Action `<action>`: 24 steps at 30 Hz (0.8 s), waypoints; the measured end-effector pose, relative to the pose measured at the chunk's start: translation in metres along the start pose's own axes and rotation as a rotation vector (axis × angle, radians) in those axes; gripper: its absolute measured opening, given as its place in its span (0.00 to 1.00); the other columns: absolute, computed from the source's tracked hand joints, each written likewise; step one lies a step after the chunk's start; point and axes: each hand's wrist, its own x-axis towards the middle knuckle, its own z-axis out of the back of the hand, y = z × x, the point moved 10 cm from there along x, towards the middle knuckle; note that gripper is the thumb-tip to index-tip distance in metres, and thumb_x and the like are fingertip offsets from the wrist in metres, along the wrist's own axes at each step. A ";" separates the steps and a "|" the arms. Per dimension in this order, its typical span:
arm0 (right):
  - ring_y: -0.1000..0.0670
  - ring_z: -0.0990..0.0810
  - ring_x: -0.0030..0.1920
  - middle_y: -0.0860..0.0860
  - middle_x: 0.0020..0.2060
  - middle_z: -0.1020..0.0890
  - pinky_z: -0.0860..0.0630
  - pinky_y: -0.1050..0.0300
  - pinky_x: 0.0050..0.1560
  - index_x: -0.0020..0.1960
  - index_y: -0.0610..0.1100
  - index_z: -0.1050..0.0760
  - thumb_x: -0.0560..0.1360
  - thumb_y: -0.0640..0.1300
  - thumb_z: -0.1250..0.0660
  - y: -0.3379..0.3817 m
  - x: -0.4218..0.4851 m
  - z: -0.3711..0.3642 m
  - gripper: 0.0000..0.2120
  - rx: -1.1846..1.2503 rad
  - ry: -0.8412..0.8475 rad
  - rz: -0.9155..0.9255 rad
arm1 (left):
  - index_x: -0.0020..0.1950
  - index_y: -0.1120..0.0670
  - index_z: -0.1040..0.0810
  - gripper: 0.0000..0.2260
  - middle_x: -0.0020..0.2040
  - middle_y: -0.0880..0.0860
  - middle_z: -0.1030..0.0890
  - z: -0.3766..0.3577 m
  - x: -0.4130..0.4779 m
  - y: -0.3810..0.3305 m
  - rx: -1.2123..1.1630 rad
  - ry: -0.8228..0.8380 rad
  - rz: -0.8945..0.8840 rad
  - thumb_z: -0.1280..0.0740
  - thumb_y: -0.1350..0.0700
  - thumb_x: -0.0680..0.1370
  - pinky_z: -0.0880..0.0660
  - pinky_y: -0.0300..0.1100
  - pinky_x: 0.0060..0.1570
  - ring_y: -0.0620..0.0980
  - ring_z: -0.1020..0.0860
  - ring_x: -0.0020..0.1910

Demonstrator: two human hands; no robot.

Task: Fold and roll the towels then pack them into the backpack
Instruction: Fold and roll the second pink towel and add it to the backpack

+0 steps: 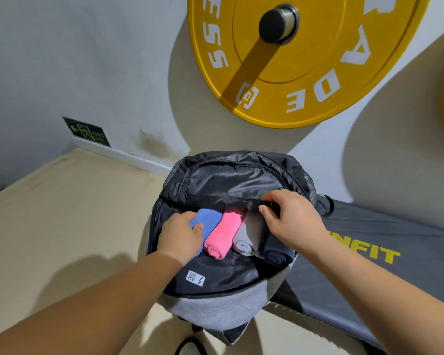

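Note:
A grey and black backpack (215,308) stands open below me in the head view, its black flap (231,178) folded back toward the wall. Inside lie rolled towels side by side: a blue one (208,221), a pink one (224,234), a light grey one (246,239) and a dark navy one (277,257) at the right edge. My left hand (181,235) rests on the blue roll, fingers pressing on its left side. My right hand (290,219) pinches the edge of the black flap above the grey roll.
The backpack leans against a dark gym bench (369,252) with yellow lettering on my right. A yellow weight plate (305,73) hangs on the wall above, a second one at the far right edge. Beige floor (69,226) spreads to the left, with a green exit sign (87,131) low on the wall.

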 end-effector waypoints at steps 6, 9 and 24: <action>0.43 0.22 0.55 0.48 0.49 0.20 0.24 0.49 0.53 0.57 0.47 0.20 0.78 0.52 0.34 -0.029 -0.024 0.037 0.12 -0.078 0.047 -0.091 | 0.60 0.54 0.19 0.12 0.58 0.53 0.19 0.018 -0.029 -0.103 -0.035 0.007 -0.227 0.32 0.59 0.78 0.24 0.48 0.60 0.55 0.21 0.58; 0.43 0.22 0.58 0.49 0.53 0.19 0.22 0.49 0.53 0.57 0.48 0.22 0.78 0.53 0.35 -0.059 -0.042 0.061 0.12 -0.063 0.086 -0.203 | 0.53 0.50 0.17 0.07 0.49 0.48 0.15 -0.005 -0.054 -0.171 -0.061 0.144 -0.315 0.32 0.58 0.78 0.19 0.47 0.52 0.53 0.16 0.49; 0.40 0.22 0.55 0.44 0.52 0.24 0.23 0.51 0.53 0.56 0.44 0.24 0.73 0.50 0.38 -0.337 -0.294 0.166 0.15 -0.192 0.099 -1.025 | 0.43 0.52 0.15 0.06 0.39 0.47 0.15 -0.197 -0.232 -0.415 -0.016 0.606 -0.697 0.31 0.54 0.75 0.21 0.40 0.42 0.45 0.19 0.38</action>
